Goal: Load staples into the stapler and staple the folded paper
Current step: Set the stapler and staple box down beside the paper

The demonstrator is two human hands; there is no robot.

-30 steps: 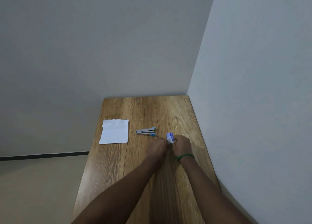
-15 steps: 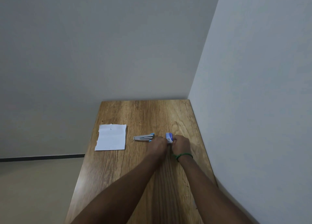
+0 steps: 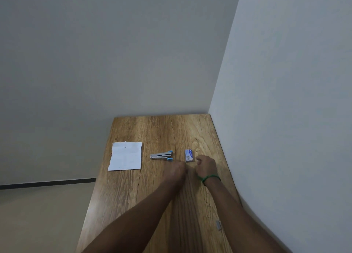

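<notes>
A small blue and white staple box (image 3: 189,155) lies on the wooden table (image 3: 162,130), with no hand on it. The stapler (image 3: 161,155), grey metal with blue ends, lies open on its side just left of the box. Further left is the folded white paper (image 3: 125,158), flat on the table. My left hand (image 3: 174,170) is blurred, its fingers curled, just in front of the stapler and box; whether it holds anything is hidden. My right hand (image 3: 206,166), with a green band at the wrist, is curled beside the box, slightly apart from it, and nothing shows in it.
The table stands in a corner, with walls along its far and right edges. Its left edge drops to a beige floor. A small grey piece (image 3: 218,225) lies near the table's right edge, close to my right forearm.
Both hands held the staple box together before. They have let go and drawn back toward me, and the box now lies on the table. The view has tilted slightly.
</notes>
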